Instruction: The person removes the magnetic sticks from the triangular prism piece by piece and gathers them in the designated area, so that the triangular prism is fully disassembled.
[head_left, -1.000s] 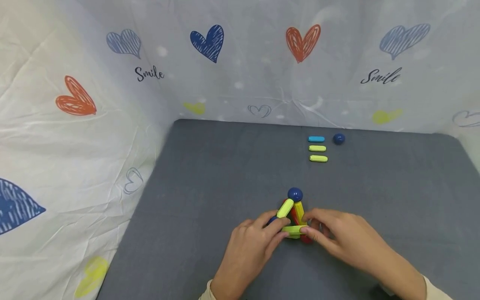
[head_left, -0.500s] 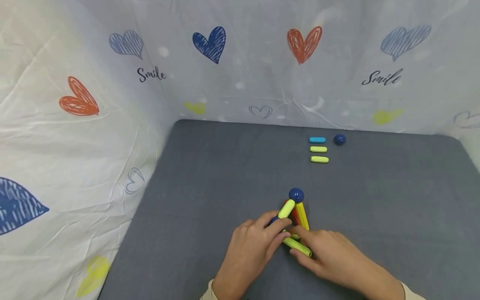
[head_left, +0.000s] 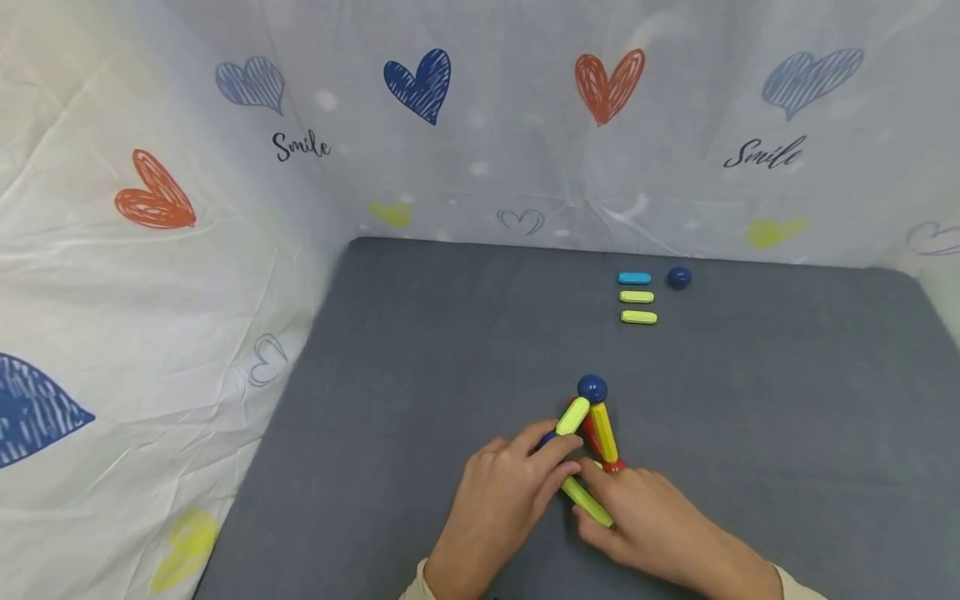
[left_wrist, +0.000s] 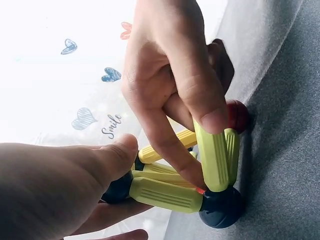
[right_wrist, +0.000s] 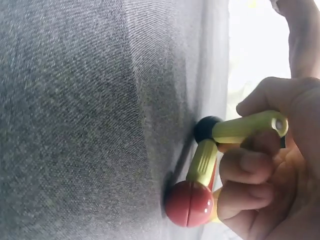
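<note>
A small frame of magnetic building sticks and balls stands on the grey table, partly hidden by fingers. My left hand (head_left: 504,496) holds it by a dark blue ball (left_wrist: 118,188) between thumb and fingers. The thumb and fingers of my right hand (head_left: 656,521) pinch a light green stick (left_wrist: 213,157). One end of that stick meets a lower blue ball (left_wrist: 222,207); its other end (right_wrist: 277,123) is free. A yellow stick (head_left: 604,433) slopes from the top blue ball (head_left: 592,388) towards a red ball (right_wrist: 189,204) on the cloth. Another light green stick (head_left: 573,415) leads to the top ball.
Towards the back of the table (head_left: 420,333) lie a light blue stick (head_left: 634,278), two light green sticks (head_left: 637,317) and a loose blue ball (head_left: 678,277). A white cloth printed with hearts (head_left: 480,125) rises behind and at the left.
My right hand has moved nearer and left, swinging the free end of the pinched green stick away from the red ball. The left hand keeps its hold on the frame.
</note>
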